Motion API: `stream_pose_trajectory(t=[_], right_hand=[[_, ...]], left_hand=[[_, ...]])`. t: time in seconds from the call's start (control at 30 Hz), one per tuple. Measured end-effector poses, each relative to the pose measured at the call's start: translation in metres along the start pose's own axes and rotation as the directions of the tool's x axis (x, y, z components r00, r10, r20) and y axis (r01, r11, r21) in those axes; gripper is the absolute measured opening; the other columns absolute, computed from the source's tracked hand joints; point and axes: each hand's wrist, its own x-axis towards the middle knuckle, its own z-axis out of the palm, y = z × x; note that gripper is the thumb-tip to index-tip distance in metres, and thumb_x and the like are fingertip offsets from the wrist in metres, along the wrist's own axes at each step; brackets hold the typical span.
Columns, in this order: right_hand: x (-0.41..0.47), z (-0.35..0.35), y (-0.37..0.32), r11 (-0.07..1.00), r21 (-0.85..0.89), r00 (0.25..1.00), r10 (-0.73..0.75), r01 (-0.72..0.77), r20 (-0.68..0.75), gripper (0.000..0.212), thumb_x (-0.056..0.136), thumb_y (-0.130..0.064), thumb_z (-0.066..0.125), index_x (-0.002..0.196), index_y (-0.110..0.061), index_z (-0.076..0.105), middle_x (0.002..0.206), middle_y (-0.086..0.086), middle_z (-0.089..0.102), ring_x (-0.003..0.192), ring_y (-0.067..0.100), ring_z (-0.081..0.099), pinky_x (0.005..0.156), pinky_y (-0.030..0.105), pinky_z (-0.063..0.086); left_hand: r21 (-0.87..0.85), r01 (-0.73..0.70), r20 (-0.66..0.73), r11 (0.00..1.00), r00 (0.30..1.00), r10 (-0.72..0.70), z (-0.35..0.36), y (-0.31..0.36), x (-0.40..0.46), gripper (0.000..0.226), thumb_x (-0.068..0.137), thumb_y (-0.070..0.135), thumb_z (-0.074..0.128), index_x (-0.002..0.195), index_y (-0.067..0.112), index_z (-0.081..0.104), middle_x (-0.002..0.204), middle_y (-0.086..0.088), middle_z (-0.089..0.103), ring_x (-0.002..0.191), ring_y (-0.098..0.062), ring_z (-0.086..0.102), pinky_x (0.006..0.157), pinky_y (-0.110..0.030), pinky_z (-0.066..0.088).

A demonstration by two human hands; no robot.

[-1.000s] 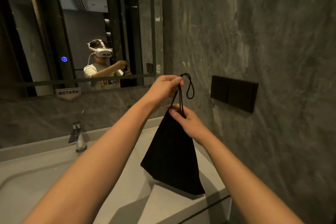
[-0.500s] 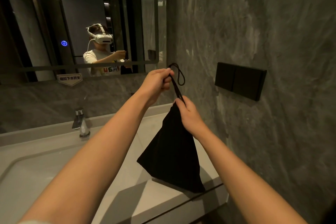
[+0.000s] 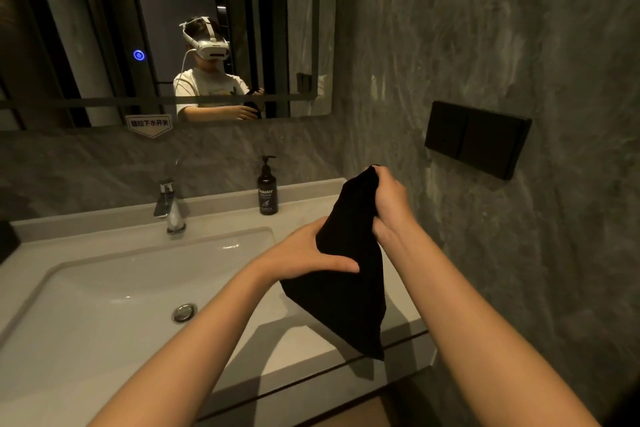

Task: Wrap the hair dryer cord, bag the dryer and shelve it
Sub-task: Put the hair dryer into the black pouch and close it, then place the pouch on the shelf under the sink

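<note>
A black drawstring bag (image 3: 349,288) hangs over the right end of the vanity counter, bulging with something inside; the hair dryer itself is hidden. My right hand (image 3: 389,208) grips the bag's gathered neck at the top. My left hand (image 3: 311,253) clasps the bag's left side halfway down, thumb across the fabric. The drawstring loop is out of sight.
A white sink basin (image 3: 114,291) with a chrome faucet (image 3: 171,208) fills the counter's left. A dark pump bottle (image 3: 267,191) stands at the back. A black wall panel (image 3: 478,139) juts from the grey stone wall on the right. A mirror (image 3: 166,31) hangs above.
My left hand let go of the drawstring and dropped to the bag's side. My right hand closed around the neck. The view tilted down, so the sink and bottle now show.
</note>
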Motion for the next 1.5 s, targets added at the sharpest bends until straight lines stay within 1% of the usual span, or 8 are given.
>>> stream_pose_trajectory(t=[0.27,0.43,0.67,0.93,1.07,1.33,1.43,1.5], right_hand=[[-0.009,-0.020,0.028,0.963,0.169,0.977,0.200,-0.209,0.069,0.021,0.090,-0.024,0.056,0.079,-0.010,0.066,0.074,0.008,0.068,0.065,0.019,0.067,0.063,0.031,0.056],[-0.030,-0.034,0.031,0.982,-0.160,0.926,0.148,-0.097,0.347,0.033,0.080,-0.042,0.069,0.095,-0.014,0.072,0.095,0.008,0.076,0.092,0.022,0.072,0.086,0.038,0.055],[-0.083,-0.042,0.007,0.606,-0.661,0.824,0.016,0.442,0.566,0.068,0.052,-0.055,0.083,0.105,-0.020,0.060,0.102,-0.002,0.069,0.092,0.009,0.067,0.082,0.032,0.058],[-0.162,-0.035,0.012,0.524,-0.769,0.818,0.212,0.366,0.534,0.048,0.065,-0.030,0.085,0.107,-0.030,0.061,0.104,-0.007,0.067,0.091,0.009,0.067,0.071,0.028,0.061],[-0.193,-0.028,0.028,0.386,-0.869,0.873,0.244,0.311,0.421,0.035,0.068,-0.022,0.081,0.099,-0.014,0.067,0.099,0.008,0.071,0.090,0.020,0.068,0.078,0.041,0.060],[-0.225,-0.037,0.081,0.590,-0.801,0.985,0.054,0.101,0.164,0.019,0.068,-0.016,0.075,0.085,-0.010,0.067,0.078,0.005,0.066,0.068,0.015,0.062,0.055,0.026,0.049],[-0.234,-0.057,0.101,0.678,-0.735,0.997,0.045,0.016,0.062,0.012,0.069,-0.016,0.075,0.076,-0.016,0.065,0.073,-0.001,0.065,0.067,0.013,0.063,0.055,0.025,0.050],[-0.241,-0.073,0.113,0.744,-0.667,0.998,0.061,-0.031,0.021,0.013,0.069,-0.014,0.075,0.074,-0.019,0.064,0.072,-0.001,0.066,0.062,0.010,0.066,0.050,0.022,0.052]], left_hand=[[-0.283,-0.024,-0.077,0.959,0.997,0.002,0.016,-0.026,-0.027,0.036,0.083,0.033,0.073,0.117,0.024,0.066,0.111,0.002,0.073,0.105,-0.015,0.068,0.083,-0.022,0.053],[-0.405,0.076,-0.047,0.911,0.993,-0.104,0.017,-0.039,-0.051,0.040,0.082,0.036,0.071,0.117,0.017,0.067,0.109,-0.001,0.074,0.105,-0.020,0.069,0.083,-0.024,0.052],[-0.296,0.074,0.017,0.952,0.997,-0.072,0.012,-0.034,-0.082,0.033,0.087,0.024,0.066,0.119,0.015,0.065,0.112,-0.004,0.073,0.105,-0.021,0.068,0.093,-0.031,0.051],[-0.030,0.015,0.120,0.999,0.993,-0.012,0.001,-0.014,-0.133,0.023,0.086,0.017,0.069,0.089,0.040,0.072,0.089,0.008,0.076,0.089,-0.009,0.071,0.083,-0.026,0.051],[0.040,0.011,0.183,0.999,0.983,-0.018,0.004,-0.010,-0.162,0.022,0.082,0.021,0.073,0.085,0.043,0.073,0.086,0.014,0.076,0.085,-0.004,0.071,0.075,-0.015,0.052],[0.178,0.061,-0.209,0.982,0.978,-0.023,0.026,-0.029,-0.212,0.037,0.076,0.043,0.076,0.109,0.031,0.063,0.111,0.005,0.067,0.113,-0.017,0.060,0.098,-0.033,0.045],[0.260,0.226,-0.542,0.939,0.839,-0.051,0.041,-0.054,-0.242,0.078,0.074,0.054,0.074,0.138,0.021,0.045,0.141,-0.005,0.050,0.135,-0.025,0.036,0.112,-0.043,0.031],[0.069,0.340,-0.667,0.938,0.715,-0.211,0.055,-0.075,-0.262,0.094,0.074,0.054,0.074,0.147,0.013,0.031,0.151,-0.011,0.036,0.142,-0.028,0.025,0.116,-0.047,0.025]])
